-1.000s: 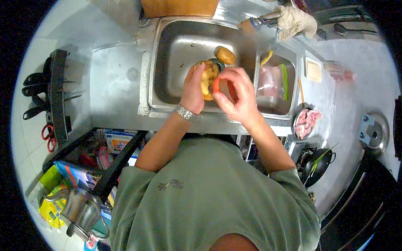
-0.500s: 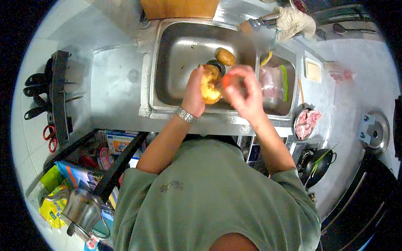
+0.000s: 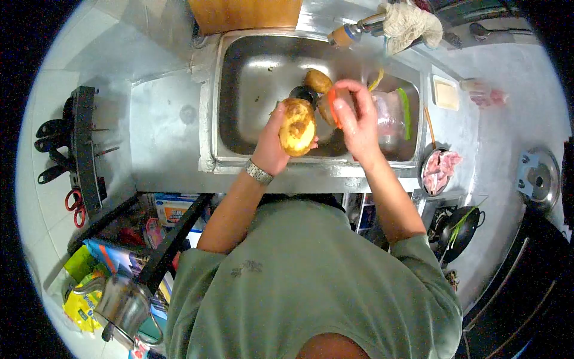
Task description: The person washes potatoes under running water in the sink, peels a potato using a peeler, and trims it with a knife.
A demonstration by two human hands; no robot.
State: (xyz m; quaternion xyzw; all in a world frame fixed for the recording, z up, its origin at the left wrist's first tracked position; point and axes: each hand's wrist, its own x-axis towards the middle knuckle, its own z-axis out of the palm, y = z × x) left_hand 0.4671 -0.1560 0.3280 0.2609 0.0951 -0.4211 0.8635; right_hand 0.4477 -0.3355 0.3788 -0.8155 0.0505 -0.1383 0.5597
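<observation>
My left hand (image 3: 274,140), with a metal watch at the wrist, is closed around a partly peeled potato (image 3: 298,127) above the sink (image 3: 239,125). The potato shows yellow flesh at its near end and brown skin patches higher up. To its right, my right hand (image 3: 360,122) grips an orange peeler (image 3: 335,109), held a little apart from the potato; the fingers hide part of the tool. An unpeeled potato (image 3: 318,81) lies in the basin beside the dark drain (image 3: 304,94). Something brown, partly hidden, shows just left of the peeler.
A smaller basin on the right holds a clear bag with a green seal (image 3: 394,116). Beyond it are a bowl of raw meat (image 3: 440,172) and a black wok (image 3: 460,233). Knives (image 3: 52,128) hang on the left wall rack. The faucet (image 3: 371,25) is at the back.
The peeler has drawn back from the potato, and my right hand is less blurred. The potato is tilted differently, showing more of its peeled side. The whole view has shifted slightly.
</observation>
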